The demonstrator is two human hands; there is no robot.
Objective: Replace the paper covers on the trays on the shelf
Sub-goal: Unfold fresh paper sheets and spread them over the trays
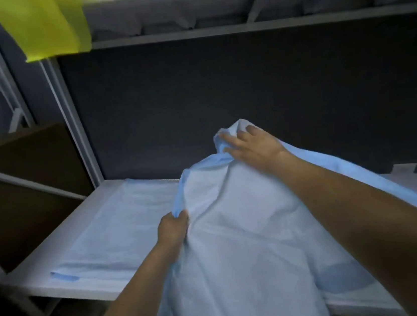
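The left hand (172, 226) pinches the near left edge of a pale blue sheet (239, 246), fingers curled tight round a fold. Farther in, the right hand (251, 144) grips the sheet's bunched top corner, fingers bent over the wad and lifting it off the surface. Between the two hands the paper stands up in a crumpled tent; the rest drapes toward the person and trails off to the right over the tray (30, 279).

To the left a second sheet (111, 230) lies flat on the tray, one near corner folded over. A brown box (21, 186) stands beside the shelf's upright (75, 127), and something yellow (42, 28) hangs from the level above.

My guess is that this cover is in mid-change, but I cannot tell whether the raised sheet is the old one coming off or a fresh one about to be spread. If coming off, the next move needs it gathered and drawn clear without dragging the flat sheet. If going on, it needs shaking open and its edges squared to the tray.
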